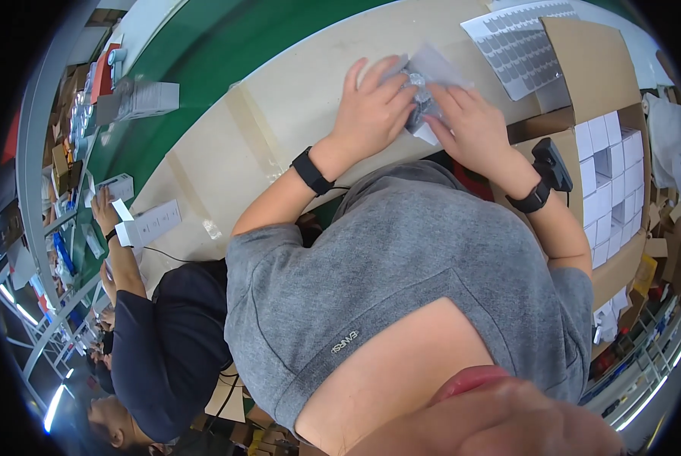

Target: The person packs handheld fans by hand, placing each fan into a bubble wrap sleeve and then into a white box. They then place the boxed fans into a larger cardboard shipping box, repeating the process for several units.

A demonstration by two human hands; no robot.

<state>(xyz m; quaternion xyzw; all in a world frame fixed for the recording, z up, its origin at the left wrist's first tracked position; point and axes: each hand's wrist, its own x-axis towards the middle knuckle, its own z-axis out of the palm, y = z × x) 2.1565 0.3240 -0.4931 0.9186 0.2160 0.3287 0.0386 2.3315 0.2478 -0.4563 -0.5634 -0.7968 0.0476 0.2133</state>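
Note:
Both hands are at a small white box [437, 67] with its flaps up, over the pale worktop. Inside its opening lies something in crinkled clear plastic [418, 85]; what the plastic wraps cannot be made out. My left hand [374, 106] grips the box's left side, with some fingers lifted and spread. My right hand [469, 125] is closed on the right side, its fingertips at the flap and the plastic. The flap is slightly blurred.
A large open carton [595, 76] filled with small white boxes [610, 186] stands at my right. Beside it lies a sheet of grey stickers [519, 49]. On the green conveyor [203, 83] sits a white box [152, 99]. A co-worker [169, 334] at my left handles another white box [158, 220].

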